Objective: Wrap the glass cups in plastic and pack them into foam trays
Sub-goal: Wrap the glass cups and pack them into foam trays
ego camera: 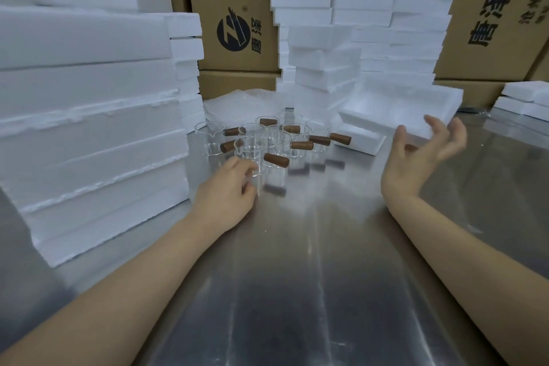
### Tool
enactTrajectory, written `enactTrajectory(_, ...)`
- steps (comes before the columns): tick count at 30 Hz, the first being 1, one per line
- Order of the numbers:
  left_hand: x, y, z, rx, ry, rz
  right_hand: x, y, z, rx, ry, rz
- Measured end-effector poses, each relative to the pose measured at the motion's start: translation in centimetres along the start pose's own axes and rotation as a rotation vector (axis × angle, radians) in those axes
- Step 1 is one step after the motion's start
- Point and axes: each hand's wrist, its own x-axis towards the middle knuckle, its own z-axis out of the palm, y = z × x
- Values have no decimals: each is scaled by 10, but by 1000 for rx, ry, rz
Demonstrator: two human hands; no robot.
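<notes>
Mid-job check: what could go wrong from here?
The glass cups stand tightly clustered, handles overlapping; the left hand, seemingly pinching the nearest glass cup, may knock neighbours on lifting it. The rear foam stack looks uneven and could topple onto them. The right hand is open, steadying nothing.

Clear glass cups (pixel 269 140) stand clustered between white foam tray stacks (pixel 89 116).
</notes>
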Motion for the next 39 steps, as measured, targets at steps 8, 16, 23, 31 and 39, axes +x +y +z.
enactTrajectory(8, -2, 3, -7, -426, 188, -148, -20, -32, -41, 419, -478, 246)
enactTrajectory(16, 5, 15, -24, -1011, 156, -603, -28, -37, -40, 80, -1003, 18)
enactTrajectory(23, 7, 9, -19, -722, -216, -462, -22, -33, -36, 132, -912, 89)
enactTrajectory(31, 4, 9, -24, -725, -220, -403, 23, 37, -5, -495, -668, 26)
enactTrajectory(39, 2, 15, -28, -350, -301, -168, 37, 66, 19, -815, -963, -111)
